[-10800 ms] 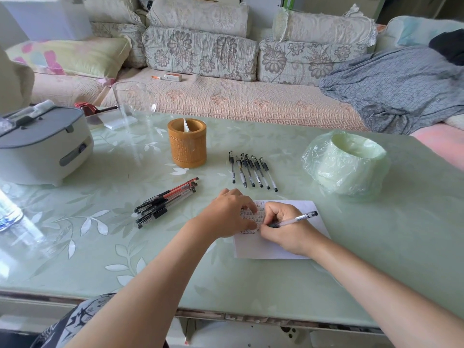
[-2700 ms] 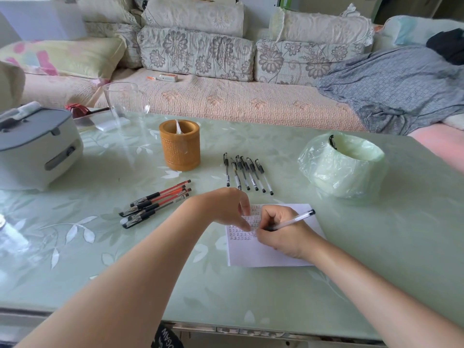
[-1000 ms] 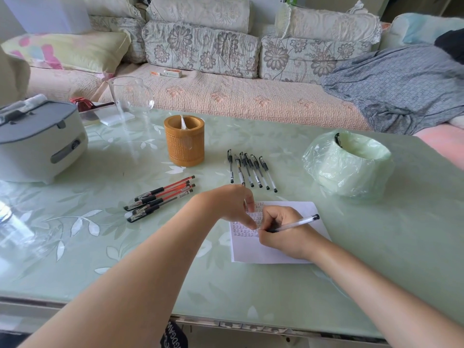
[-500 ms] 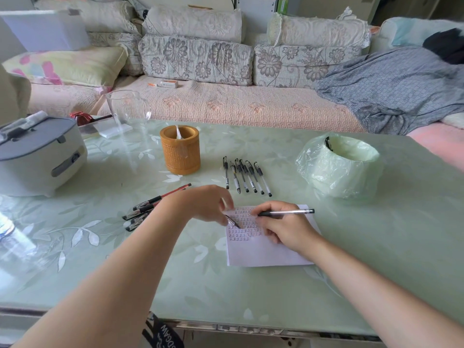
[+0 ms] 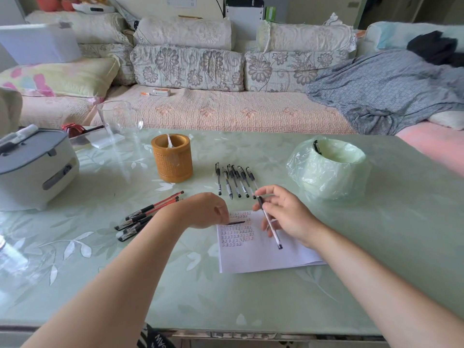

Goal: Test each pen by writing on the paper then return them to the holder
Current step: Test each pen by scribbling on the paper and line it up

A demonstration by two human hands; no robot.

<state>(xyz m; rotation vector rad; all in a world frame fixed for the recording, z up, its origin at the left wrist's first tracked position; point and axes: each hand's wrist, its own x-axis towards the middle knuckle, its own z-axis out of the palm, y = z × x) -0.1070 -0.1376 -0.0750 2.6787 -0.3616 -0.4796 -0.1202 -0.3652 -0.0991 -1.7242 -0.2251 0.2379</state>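
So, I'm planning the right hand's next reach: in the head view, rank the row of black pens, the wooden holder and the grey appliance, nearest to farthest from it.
1. Row of black pens: just beyond the right hand.
2. Wooden holder: farther back on the left.
3. Grey appliance: far off to the left.

On the table: one wooden holder toward the far edge. Beside it is a row of black pens, six as far as can be counted. Nearer the left edge is a bundle of red pens, at least four, partly hidden by a forearm. There is one sheet of paper toward the front edge and one bag-lined bin toward the right. The right hand holds one pen, and the left hand holds one black cap.
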